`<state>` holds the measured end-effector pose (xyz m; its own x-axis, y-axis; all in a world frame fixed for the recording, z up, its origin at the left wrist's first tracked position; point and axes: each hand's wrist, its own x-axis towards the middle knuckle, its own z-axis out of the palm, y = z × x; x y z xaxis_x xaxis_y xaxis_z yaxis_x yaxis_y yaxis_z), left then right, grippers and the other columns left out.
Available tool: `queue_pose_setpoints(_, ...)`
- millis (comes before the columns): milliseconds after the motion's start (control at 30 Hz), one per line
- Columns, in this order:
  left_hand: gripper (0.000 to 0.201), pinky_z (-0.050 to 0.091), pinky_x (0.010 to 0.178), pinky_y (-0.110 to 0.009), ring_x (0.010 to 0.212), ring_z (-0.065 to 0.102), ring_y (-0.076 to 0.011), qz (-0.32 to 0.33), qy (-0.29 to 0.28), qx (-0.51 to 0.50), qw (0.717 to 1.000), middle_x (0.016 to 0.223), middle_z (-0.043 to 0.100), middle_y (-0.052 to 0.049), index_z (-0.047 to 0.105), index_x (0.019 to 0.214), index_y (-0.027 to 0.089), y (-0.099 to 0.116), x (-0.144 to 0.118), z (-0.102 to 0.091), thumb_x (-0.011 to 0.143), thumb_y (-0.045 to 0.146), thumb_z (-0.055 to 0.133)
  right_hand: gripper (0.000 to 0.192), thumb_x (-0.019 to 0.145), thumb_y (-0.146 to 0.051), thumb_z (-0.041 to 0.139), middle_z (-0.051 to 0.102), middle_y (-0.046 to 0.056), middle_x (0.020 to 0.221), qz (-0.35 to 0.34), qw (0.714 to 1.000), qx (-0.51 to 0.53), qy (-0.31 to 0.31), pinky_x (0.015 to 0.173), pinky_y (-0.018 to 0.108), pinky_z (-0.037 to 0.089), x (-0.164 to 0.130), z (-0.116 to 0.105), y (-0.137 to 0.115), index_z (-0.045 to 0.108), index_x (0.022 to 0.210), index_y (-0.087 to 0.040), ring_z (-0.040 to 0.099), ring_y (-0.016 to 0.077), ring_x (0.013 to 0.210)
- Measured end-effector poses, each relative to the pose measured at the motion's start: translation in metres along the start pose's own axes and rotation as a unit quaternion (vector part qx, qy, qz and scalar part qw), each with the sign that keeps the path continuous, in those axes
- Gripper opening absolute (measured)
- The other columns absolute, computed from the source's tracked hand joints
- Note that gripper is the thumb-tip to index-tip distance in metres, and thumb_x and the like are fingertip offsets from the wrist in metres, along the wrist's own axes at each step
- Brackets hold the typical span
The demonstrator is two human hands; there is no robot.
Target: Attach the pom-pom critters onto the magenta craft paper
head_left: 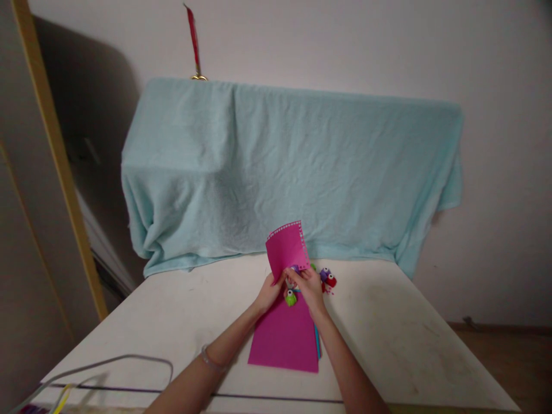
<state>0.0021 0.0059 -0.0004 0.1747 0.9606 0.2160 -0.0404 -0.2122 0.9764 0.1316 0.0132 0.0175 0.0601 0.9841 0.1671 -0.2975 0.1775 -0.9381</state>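
A small pink sheet of paper (287,247), with rows of little punched holes along its top and right edges, stands raised between my hands. My left hand (271,292) pinches its lower left part. At the lower right, my right hand (311,286) is closed, its fingertips meeting those of the left. Between the fingers shows part of a small purple piece (295,268); its kind is mostly hidden. Just below the hands is a small green piece with a round white eye (290,297). Under it lies a larger magenta sheet (284,345), partly covered by my hands.
Small purple (325,274) and red (331,280) pieces with white eyes sit right of my right hand, with tiny pink scraps nearby. Blue sheets (318,342) peek from under the magenta one. A light blue cloth (323,172) hangs behind the white table (388,333). A grey cable (129,356) lies front left.
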Motion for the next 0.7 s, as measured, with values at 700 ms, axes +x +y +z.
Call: queue_pose_setpoints(700, 0.057, 0.043, 0.059, -0.027, 0.049, 0.051, -0.0146, 0.01, -0.002, 0.012, 1.0, 0.05, 0.055, 0.0, 0.061, 0.075, 0.017, -0.0024, 0.0001, -0.0008, 0.094, 0.067, 0.044, 0.036, 0.066, -0.041, 0.088, 0.075, 0.006, 0.083, -0.015, 1.0, 0.003, -0.015, 0.063, 0.028, 0.053, -0.0014, 0.0001, -0.0021, 0.071, 0.087, -0.017, 0.068, 0.0185, 0.071)
